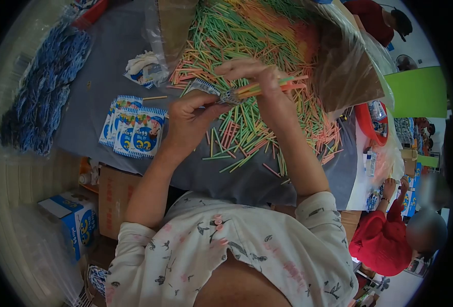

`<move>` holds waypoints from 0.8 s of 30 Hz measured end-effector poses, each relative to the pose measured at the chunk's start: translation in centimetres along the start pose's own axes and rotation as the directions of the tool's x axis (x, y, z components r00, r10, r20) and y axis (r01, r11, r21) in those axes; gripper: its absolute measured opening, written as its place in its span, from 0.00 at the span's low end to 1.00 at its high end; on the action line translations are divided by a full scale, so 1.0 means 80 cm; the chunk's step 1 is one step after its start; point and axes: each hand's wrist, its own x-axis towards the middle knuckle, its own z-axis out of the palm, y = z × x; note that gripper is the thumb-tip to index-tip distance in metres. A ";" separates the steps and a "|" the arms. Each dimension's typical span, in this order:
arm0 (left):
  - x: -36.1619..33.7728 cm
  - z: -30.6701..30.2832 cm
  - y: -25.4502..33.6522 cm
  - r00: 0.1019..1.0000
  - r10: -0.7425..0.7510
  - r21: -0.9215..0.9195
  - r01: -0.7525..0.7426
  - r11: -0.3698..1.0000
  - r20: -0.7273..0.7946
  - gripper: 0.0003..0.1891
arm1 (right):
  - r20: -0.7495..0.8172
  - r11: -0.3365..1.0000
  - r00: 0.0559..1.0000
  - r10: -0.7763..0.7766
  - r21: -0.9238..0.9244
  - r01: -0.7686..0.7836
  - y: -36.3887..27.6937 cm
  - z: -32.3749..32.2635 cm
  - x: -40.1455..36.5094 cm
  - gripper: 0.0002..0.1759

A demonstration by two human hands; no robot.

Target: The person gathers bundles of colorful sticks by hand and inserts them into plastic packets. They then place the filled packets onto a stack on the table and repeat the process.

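Above the grey cloth, my left hand [191,115] pinches the edge of a small packet [229,97] with a patterned back. Several green, orange and pink sticks [249,90] stick out of the packet's right end. My right hand [272,92] is around these sticks, its thumb side against them and some fingers reaching left over the packet. Beyond and below both hands lies a large heap of loose coloured sticks [236,41]. Blue and white printed packets [147,132] lie overlapping to the left of my left hand.
Strips of blue packets [52,87] lie at the far left. A crumpled packet [142,66] is near the clear plastic sheet. A red basin [372,123] stands right. A person in red [380,240] works at lower right; another person [375,18] is at upper right.
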 end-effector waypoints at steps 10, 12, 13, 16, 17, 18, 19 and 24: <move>0.009 0.010 -0.006 0.998 -0.054 -0.165 0.058 0.985 0.031 0.09 | -0.196 0.955 0.952 0.236 0.227 -0.190 -0.015 0.023 -0.002 0.30; 0.006 0.008 -0.011 0.994 -0.096 -0.260 0.107 0.960 0.057 0.12 | -0.119 0.959 0.962 0.246 0.170 -0.224 -0.006 0.020 -0.009 0.21; 0.004 0.008 -0.007 0.994 -0.087 -0.268 0.103 0.958 0.074 0.12 | -0.071 0.962 0.967 0.244 0.141 -0.232 -0.003 0.026 -0.013 0.16; -0.013 0.014 0.010 0.987 -0.095 -0.332 0.132 0.934 0.126 0.13 | -0.171 0.958 0.956 0.237 0.206 -0.200 0.000 0.053 -0.024 0.18; -0.022 0.012 0.009 0.987 -0.091 -0.336 0.131 0.933 0.133 0.13 | -0.178 0.960 0.956 0.235 0.199 -0.199 -0.005 0.048 -0.023 0.18; -0.032 0.003 0.003 0.984 -0.118 -0.281 0.152 0.948 0.135 0.12 | -0.109 0.929 0.941 0.320 0.234 -0.288 -0.009 0.042 -0.024 0.17; -0.040 -0.007 0.004 0.980 -0.145 -0.222 0.172 0.960 0.135 0.11 | -0.037 0.889 0.917 0.398 0.263 -0.375 -0.011 0.035 -0.025 0.16; -0.088 -0.103 0.056 0.970 -0.218 0.250 0.186 0.950 0.108 0.13 | -0.187 0.658 0.978 0.092 -0.725 -0.201 0.029 -0.115 -0.013 0.10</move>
